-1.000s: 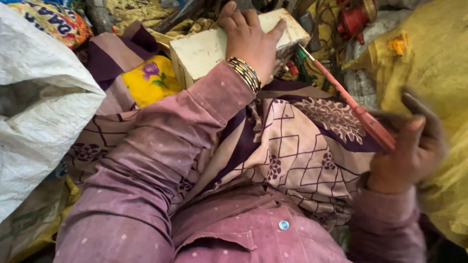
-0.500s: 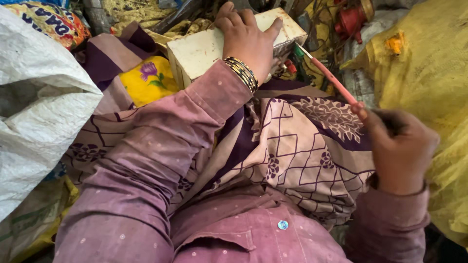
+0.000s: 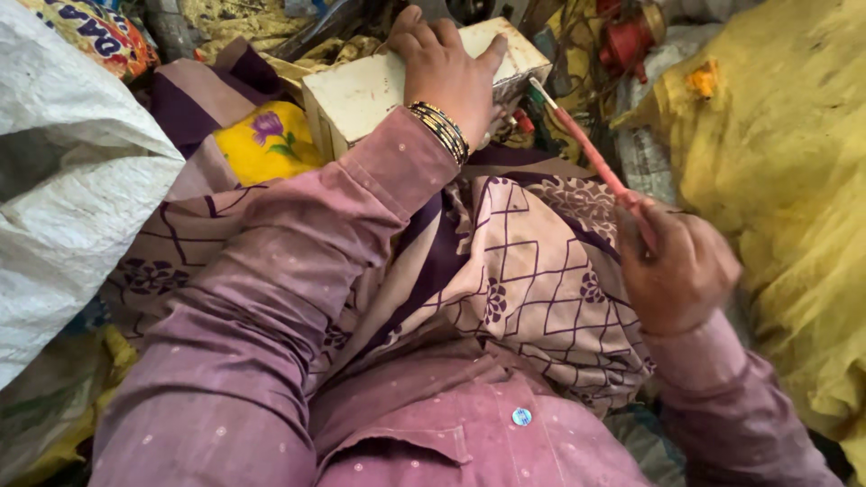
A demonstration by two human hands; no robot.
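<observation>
So the left hand [image 3: 448, 72] is planted flat on top of a cream-white, scuffed rectangular block [image 3: 379, 90], looks like painted wood, with the fingers spread over its top and curling over the far edge. My guess is it's pinned like that so the block doesn't slide around, since it's just resting on the lap end of a purple-and-beige patterned cloth [image 3: 514, 271], not on any hard surface. There are dark and gold bangles [image 3: 439, 132] on that wrist. The right hand [image 3: 678, 271] is closed around the lower end of a thin pink-red stick [image 3: 586, 149], probably a brush or pencil, hard to tell from here, and its pale tip points up at the block's near right corner, just beside it, maybe touching. Holding it low like that gives a long reach without moving the arm much. Room's tight: a white woven sack [image 3: 63, 189] crowds the left side, a crumpled yellow cloth [image 3: 785, 198] fills the right, and there's red metal junk [image 3: 631, 41] behind the block. The only free lane is the strip over the lap between the two hands.
</observation>
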